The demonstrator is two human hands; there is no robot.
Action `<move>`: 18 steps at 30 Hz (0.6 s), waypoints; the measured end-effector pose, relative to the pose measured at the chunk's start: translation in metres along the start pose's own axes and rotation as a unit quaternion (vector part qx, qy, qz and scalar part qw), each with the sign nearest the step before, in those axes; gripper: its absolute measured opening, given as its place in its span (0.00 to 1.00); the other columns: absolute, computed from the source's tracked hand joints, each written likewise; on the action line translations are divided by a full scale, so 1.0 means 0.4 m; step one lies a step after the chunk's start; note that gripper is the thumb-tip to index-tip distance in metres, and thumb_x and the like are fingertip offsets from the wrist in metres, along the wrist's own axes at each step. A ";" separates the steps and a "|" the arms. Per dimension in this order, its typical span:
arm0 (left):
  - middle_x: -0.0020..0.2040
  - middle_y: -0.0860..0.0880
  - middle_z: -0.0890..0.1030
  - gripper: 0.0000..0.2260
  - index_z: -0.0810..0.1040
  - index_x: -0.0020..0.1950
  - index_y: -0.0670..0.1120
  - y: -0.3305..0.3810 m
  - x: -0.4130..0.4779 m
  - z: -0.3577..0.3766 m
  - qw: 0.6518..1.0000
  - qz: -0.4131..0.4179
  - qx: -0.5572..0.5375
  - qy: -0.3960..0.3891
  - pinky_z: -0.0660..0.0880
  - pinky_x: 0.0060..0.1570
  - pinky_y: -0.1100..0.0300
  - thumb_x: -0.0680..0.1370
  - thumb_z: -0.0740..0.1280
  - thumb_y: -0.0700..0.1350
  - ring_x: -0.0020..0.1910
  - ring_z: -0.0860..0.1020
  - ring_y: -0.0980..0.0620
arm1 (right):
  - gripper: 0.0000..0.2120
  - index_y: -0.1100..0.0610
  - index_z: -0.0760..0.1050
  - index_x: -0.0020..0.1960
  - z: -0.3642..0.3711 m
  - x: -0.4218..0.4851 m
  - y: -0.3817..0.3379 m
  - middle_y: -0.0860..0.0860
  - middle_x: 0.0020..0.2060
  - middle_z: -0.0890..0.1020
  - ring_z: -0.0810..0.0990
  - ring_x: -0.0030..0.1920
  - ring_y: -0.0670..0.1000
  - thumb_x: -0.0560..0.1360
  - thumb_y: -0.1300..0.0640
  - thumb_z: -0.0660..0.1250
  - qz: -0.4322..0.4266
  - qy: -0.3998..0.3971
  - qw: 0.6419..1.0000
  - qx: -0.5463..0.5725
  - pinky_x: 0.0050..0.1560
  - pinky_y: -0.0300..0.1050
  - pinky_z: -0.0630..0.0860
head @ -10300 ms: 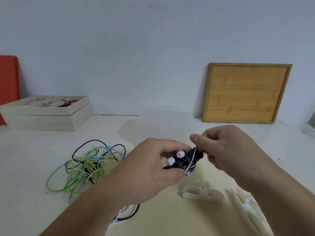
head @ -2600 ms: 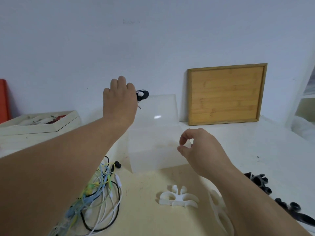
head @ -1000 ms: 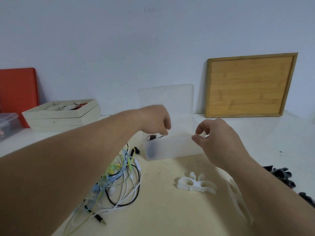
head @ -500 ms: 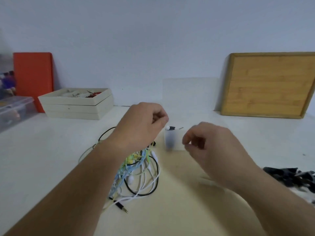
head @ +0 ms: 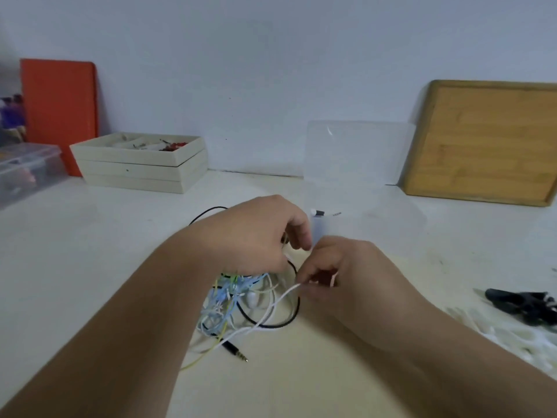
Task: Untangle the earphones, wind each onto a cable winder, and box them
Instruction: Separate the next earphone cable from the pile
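Observation:
A tangle of earphones [head: 241, 300] in white, black, blue and yellow-green cable lies on the table in front of me. My right hand [head: 346, 285] pinches a white cable [head: 271, 312] that runs out of the tangle. My left hand [head: 259, 236] hovers over the top of the tangle with curled fingers; what it holds is hidden. A black jack plug [head: 236, 351] sticks out at the near side. Behind my hands stands a clear plastic box [head: 391, 215] with its lid up, and a wound black winder [head: 322, 212] lies inside.
Black cable winders [head: 524, 303] and blurred white ones [head: 512, 336] lie at the right. A bamboo board [head: 488, 140] leans on the wall. Stacked cream trays [head: 141, 161], a red board [head: 60, 107] and a clear bin [head: 24, 167] stand at the left.
My left hand put the wound black winder into the clear box, then came back. Both hands dropped onto the tangle, and my right hand now pinches a white cable.

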State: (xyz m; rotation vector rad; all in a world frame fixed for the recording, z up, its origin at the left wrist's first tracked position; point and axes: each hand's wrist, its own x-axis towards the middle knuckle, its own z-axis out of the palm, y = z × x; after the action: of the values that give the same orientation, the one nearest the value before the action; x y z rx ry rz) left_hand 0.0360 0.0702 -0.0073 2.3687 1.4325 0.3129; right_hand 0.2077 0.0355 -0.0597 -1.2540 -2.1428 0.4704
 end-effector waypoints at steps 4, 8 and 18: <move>0.50 0.58 0.78 0.23 0.81 0.54 0.56 -0.011 -0.003 -0.008 0.997 -0.028 0.065 -0.009 0.69 0.37 0.70 0.70 0.64 0.30 0.47 0.76 0.61 | 0.09 0.53 0.80 0.36 -0.075 -0.007 0.009 0.50 0.35 0.83 0.81 0.34 0.48 0.74 0.59 0.73 0.106 0.098 0.969 0.202 0.36 0.38 0.75; 0.44 0.59 0.71 0.23 0.81 0.52 0.56 -0.033 -0.001 -0.010 0.989 -0.084 0.123 -0.010 0.67 0.35 0.67 0.71 0.60 0.30 0.45 0.73 0.57 | 0.11 0.57 0.74 0.39 -0.138 0.005 0.030 0.57 0.36 0.82 0.81 0.35 0.54 0.79 0.65 0.61 0.137 0.154 0.831 0.517 0.35 0.43 0.77; 0.62 0.51 0.74 0.19 0.81 0.58 0.56 -0.076 0.007 -0.027 0.953 -0.187 0.220 0.088 0.74 0.58 0.51 0.73 0.66 0.37 0.61 0.74 0.47 | 0.15 0.54 0.75 0.31 -0.205 0.008 0.055 0.51 0.29 0.76 0.75 0.31 0.49 0.75 0.62 0.65 0.127 0.278 0.729 0.612 0.34 0.38 0.76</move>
State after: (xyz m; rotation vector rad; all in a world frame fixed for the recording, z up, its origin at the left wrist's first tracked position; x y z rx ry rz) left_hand 0.0089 0.0875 -0.0097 2.3589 2.1878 0.1114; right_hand 0.2749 0.0492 -0.0096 -0.6912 -0.7451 1.1772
